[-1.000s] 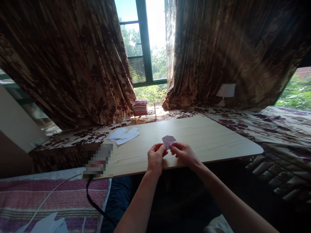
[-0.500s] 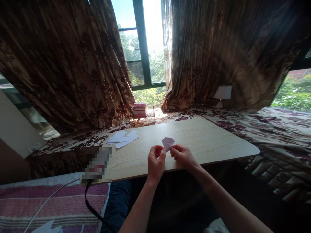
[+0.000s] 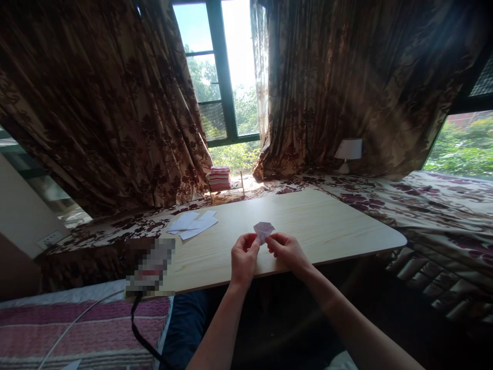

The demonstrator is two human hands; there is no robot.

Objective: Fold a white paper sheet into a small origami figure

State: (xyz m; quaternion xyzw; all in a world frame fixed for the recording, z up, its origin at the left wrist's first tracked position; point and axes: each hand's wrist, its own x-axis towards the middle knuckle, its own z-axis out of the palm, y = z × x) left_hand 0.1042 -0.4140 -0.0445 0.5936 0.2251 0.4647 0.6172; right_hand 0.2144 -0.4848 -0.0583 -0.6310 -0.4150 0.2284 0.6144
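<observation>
Between my hands is a small folded piece of paper [image 3: 264, 230], pale and many-sided, held up over the near part of the wooden table [image 3: 308, 216]. My left hand [image 3: 245, 254] pinches its lower left edge between thumb and fingers. On the other side, my right hand [image 3: 287, 250] grips the lower right edge with thumb and forefinger. The fingers cover the bottom of the paper. Several loose white sheets of paper [image 3: 194, 224] lie overlapping at the table's back left.
A blurred-out object [image 3: 152, 267] lies on the table's left corner, with a black strap [image 3: 140, 334] hanging off it. Behind the table stand a pile of folded striped cloth [image 3: 220, 178] and a small lamp [image 3: 348, 150]. A striped bedspread [image 3: 77, 329] is at lower left.
The view has shifted slightly. Both hands keep their pinch on the folded paper, which looks much the same.
</observation>
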